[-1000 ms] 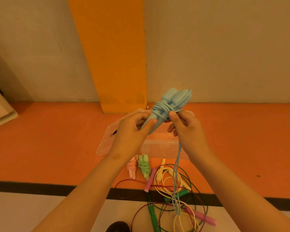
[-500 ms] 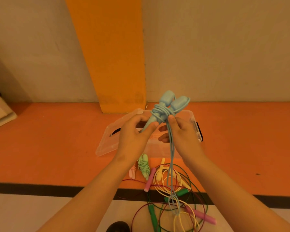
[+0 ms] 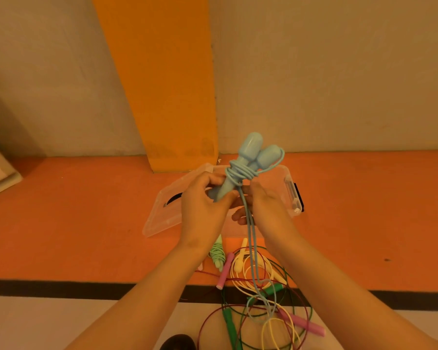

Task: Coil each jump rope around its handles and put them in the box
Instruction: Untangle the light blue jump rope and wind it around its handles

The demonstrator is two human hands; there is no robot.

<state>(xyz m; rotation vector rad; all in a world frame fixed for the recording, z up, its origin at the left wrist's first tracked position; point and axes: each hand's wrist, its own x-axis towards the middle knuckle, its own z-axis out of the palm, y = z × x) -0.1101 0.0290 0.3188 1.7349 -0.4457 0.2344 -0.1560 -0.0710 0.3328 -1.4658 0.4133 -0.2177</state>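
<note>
left hand (image 3: 205, 205): closed around the lower ends of the two light-blue handles (image 3: 250, 157), pinched together as one bundle so the cord had a fixed core to wind on.
right hand (image 3: 266, 208): fingers closed on the blue cord (image 3: 250, 238) just under the wraps, likely to keep tension so the turns didn't slip.
blue rope state: several turns sat round the handle necks; a doubled length hung down from the grip to the floor, its tail lying in the loose pile. Judged partly coiled, a good deal of cord left.
where: held in the air, above and in front of the clear plastic box (image 3: 288, 183), not in it.
box: on the orange floor band near the wall and orange pillar (image 3: 162, 84), open; its clear lid (image 3: 162, 210) leaned off the left side. Contents hidden behind the hands, couldn't tell.
done already: a pale-green coiled rope (image 3: 216, 253) lay on the floor between box and pile, beside a pink-handled one mostly hidden by the left forearm.
remaining: tangle of yellow rope (image 3: 240, 269), dark-green-handled rope (image 3: 229, 322) and pink-handled rope (image 3: 306, 324) across the black floor stripe (image 3: 61, 289), near the person.
risk: hanging tail ran through the pile, could snag other cords when pulled up.
</note>
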